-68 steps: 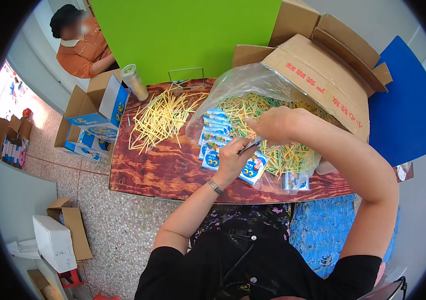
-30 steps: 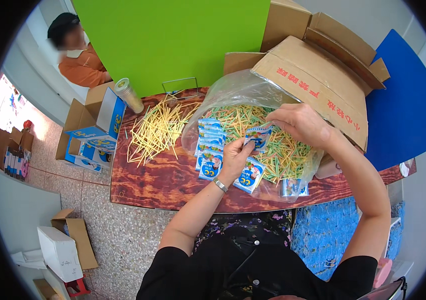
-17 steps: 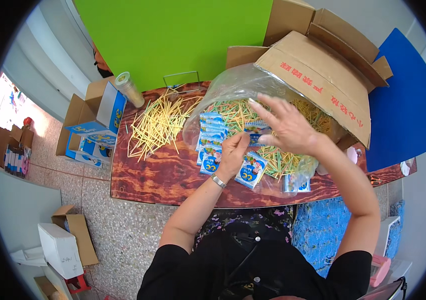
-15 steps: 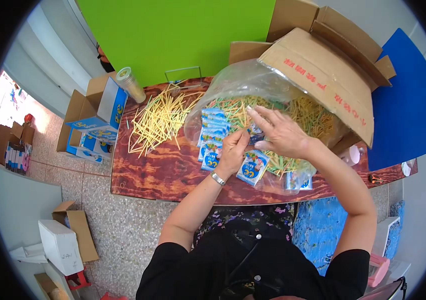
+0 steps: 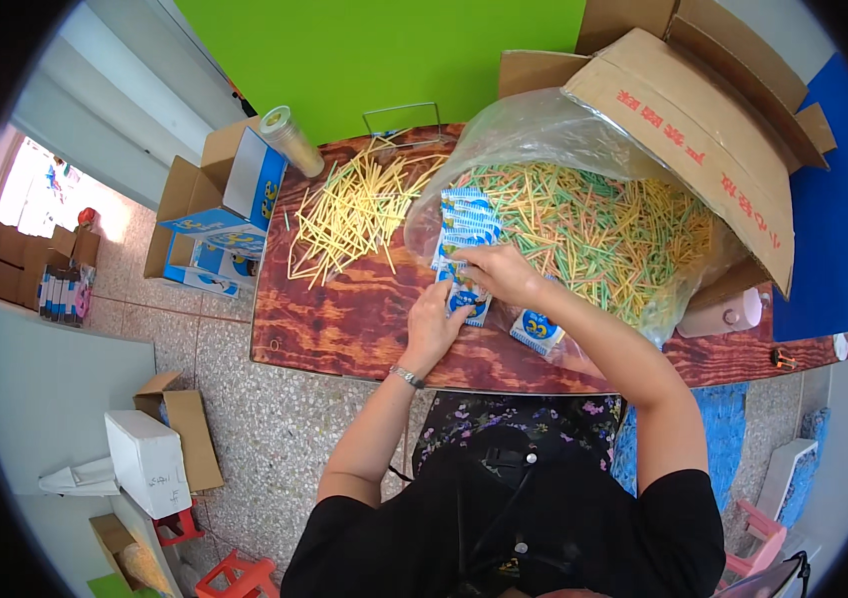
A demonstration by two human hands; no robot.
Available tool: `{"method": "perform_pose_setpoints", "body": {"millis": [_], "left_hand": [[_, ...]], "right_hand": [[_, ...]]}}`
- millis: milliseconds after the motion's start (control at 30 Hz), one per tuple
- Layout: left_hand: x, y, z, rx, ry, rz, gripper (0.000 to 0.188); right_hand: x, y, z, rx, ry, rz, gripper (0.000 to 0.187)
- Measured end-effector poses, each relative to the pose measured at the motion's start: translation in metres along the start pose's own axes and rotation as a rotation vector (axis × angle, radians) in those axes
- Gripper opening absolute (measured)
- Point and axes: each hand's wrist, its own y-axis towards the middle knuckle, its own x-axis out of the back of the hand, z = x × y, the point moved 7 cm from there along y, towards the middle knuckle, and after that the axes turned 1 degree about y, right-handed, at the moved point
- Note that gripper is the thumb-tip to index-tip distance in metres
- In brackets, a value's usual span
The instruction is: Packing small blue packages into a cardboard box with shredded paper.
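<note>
Blue-and-white sachets [image 5: 470,227] lie overlapped in a column at the left edge of a clear plastic bag [image 5: 519,128]. My left hand [image 5: 429,329] holds the lower part of the nearest sachet [image 5: 468,300], thumb on one side and fingers on the other. Just above it, my right hand [image 5: 506,274] is closed, its fingertips pinching at the upper part of that sachet. A separate sachet [image 5: 537,329] lies to the right, partly under my right forearm. Thin pink, green and yellow sticks [image 5: 593,224] fill the bag's mouth.
A heap of yellow sticks [image 5: 354,214] lies on the left of the red-brown table [image 5: 334,334]. Behind it stands a clear jar [image 5: 291,142]. Open blue cartons [image 5: 220,224] are further left. A large cardboard box [image 5: 683,140] tilts over the bag; a pink cup [image 5: 723,315] lies at right.
Both hands have come down and left onto the sachet column. My right hand, earlier spread over the sticks, is now closed at the nearest sachet. The whole view has shifted.
</note>
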Motion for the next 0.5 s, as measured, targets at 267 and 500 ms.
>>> {"method": "perform_pose_setpoints", "body": {"millis": [267, 500], "left_hand": [[-0.011, 0.013, 0.015, 0.085, -0.039, -0.111, 0.033], [-0.009, 0.009, 0.017, 0.093, -0.056, -0.140, 0.034]], "right_hand": [[0.045, 0.093, -0.051, -0.128, -0.668, -0.100, 0.030], [0.033, 0.089, -0.058, -0.046, -0.623, 0.002, 0.020]]}}
